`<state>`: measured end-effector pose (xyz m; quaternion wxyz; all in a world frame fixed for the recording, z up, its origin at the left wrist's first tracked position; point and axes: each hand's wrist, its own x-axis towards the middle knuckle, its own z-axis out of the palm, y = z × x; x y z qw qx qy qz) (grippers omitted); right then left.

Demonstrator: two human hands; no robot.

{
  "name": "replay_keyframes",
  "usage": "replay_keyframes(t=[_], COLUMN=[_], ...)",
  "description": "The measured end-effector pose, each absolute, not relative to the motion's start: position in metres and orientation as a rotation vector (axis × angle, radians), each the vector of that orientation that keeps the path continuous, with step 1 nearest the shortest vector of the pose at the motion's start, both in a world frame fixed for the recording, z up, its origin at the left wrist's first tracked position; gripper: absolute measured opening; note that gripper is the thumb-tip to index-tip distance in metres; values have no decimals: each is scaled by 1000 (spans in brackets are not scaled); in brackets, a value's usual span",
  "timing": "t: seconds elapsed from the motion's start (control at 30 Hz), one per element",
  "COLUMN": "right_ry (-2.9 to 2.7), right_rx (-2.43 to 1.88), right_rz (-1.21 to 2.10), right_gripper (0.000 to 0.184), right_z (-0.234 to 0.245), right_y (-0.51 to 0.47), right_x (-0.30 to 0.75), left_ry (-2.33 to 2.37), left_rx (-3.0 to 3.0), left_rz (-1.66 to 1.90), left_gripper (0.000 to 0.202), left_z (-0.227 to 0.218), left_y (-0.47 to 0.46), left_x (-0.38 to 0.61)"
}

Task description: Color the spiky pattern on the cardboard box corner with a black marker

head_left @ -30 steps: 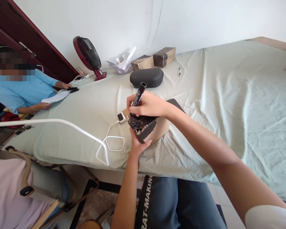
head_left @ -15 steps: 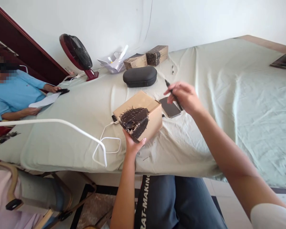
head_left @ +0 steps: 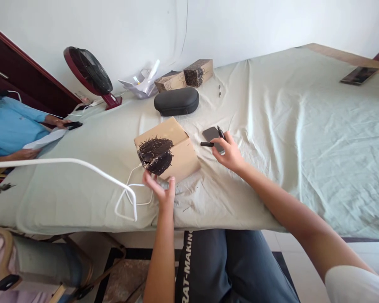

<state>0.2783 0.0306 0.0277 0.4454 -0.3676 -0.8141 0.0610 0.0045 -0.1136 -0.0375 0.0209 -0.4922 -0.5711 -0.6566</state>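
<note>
A brown cardboard box (head_left: 180,151) lies on the pale green sheet (head_left: 287,126), its near face covered by a black spiky marker drawing (head_left: 154,155). My left hand (head_left: 160,190) is just below that face with thumb and fingers spread, not gripping the box. To the right of the box, my right hand (head_left: 229,153) rests on the sheet with its fingers closed on a black marker (head_left: 220,132). The marker's tip reaches over a dark phone (head_left: 211,134). A black marker cap (head_left: 206,144) lies beside the phone, next to my fingers.
A white cable (head_left: 82,166) loops at the bed's near edge. Farther back are a black oval case (head_left: 176,101), two patterned boxes (head_left: 185,78), a white bag (head_left: 140,86) and a red fan (head_left: 88,75). A person in a blue shirt (head_left: 12,130) sits at the left.
My right hand has lifted the marker off the drawing and carried it right, down to the phone. My left hand has released the box, which now rests on the sheet.
</note>
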Motion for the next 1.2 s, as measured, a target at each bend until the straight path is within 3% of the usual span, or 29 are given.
replay_keyframes(t=[0.13,0.27,0.37,0.43,0.63,0.93,1.07,1.13,1.2], right_ry=[-2010,-2197,-2308,-2401,-2730,-2843,-2786,-2687,-2524], right_rx=[-499,-172,-148,-155,-173,-247,-184,-139,-174], right_rz=[-80,-139,-68,-18,79,173,298,338,342], right_gripper=[26,26,29,29,28,22,26,28,30], right_z=[36,30,22,19,18,19,16,17,17], right_y=[-9,-39,-45,-44,-45,-46,-33,-25,-18], right_x=[269,250,241,239,236,240,247,252,258], left_ry=[-1430,-1585,-1755,-1825,-1889,-1838,-1818,-1713,-1527], left_rx=[-1651,-1961,-1864,-1687,-1571,-2182,-2399,-2315,-2065], left_rz=[-2081,-2097,-2178,-2262,-2253,-1900,-1809,-1876,-2006], left_gripper=[61,68,44,38,42,48,71,78,70], left_z=[-43,-48,-39,-32,-26,-22,-32,-38,-42], left_y=[-127,-134,-134,-132,-128,-125,-123,-121,-120], left_x=[18,35,40,41,38,34,31,30,29])
